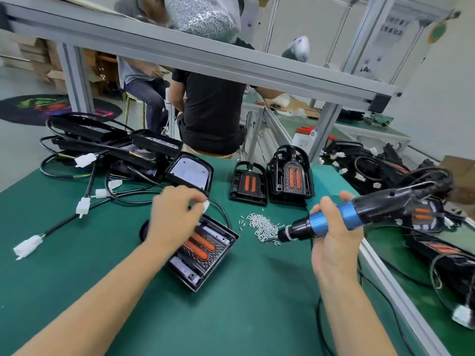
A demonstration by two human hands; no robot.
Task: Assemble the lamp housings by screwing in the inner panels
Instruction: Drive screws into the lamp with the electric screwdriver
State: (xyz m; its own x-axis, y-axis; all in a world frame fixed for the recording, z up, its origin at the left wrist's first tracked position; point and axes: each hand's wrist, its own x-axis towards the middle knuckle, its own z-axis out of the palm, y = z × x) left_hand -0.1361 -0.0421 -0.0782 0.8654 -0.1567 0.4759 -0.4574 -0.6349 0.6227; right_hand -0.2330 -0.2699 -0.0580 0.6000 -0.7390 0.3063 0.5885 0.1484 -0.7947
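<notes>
On the green mat [231,317], my left hand [172,217] pinches a white connector [206,206] above the lamp housing [203,253]; right of it, my right hand [331,235] grips the electric screwdriver [359,217] beside loose screws [262,226].

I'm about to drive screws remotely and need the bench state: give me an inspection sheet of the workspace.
Surface: green mat.
Job's things: open lamp housing under left hand; screw pile; two panels behind.
Clutter: housing stacks far left, more at right.
Grippers: left hand pinches white connector; right hand grips electric screwdriver.
Cables: black leads with white plugs.
Surroundings: seated people, aluminium frame.
</notes>
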